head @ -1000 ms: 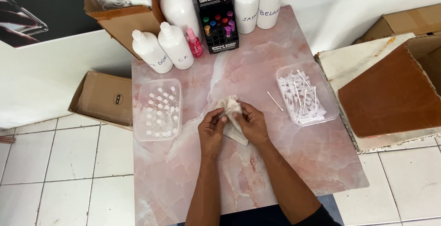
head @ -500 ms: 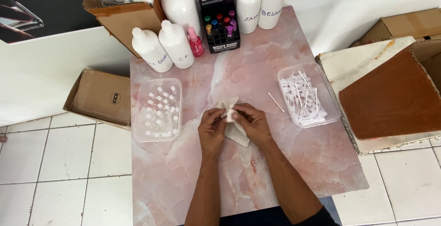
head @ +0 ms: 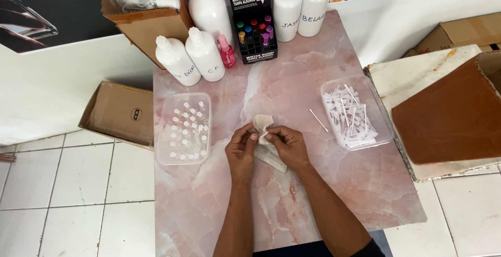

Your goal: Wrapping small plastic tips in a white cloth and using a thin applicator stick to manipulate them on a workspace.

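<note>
Both hands meet over the middle of the pink marble table. My left hand and my right hand pinch a crumpled white cloth or tissue between their fingertips. A small white flat packet lies on the table under my hands. Whether something small sits inside the cloth is hidden by the fingers. A single thin white stick lies on the table to the right of my hands.
A clear tray of several small vials sits left; a clear tray of white sticks and strips sits right. At the back stand white bottles, a pink bottle and a black display box. Cardboard boxes flank the table.
The cloth has been bunched tighter and raised slightly between my fingertips. My hands have stayed at the same spot on the table.
</note>
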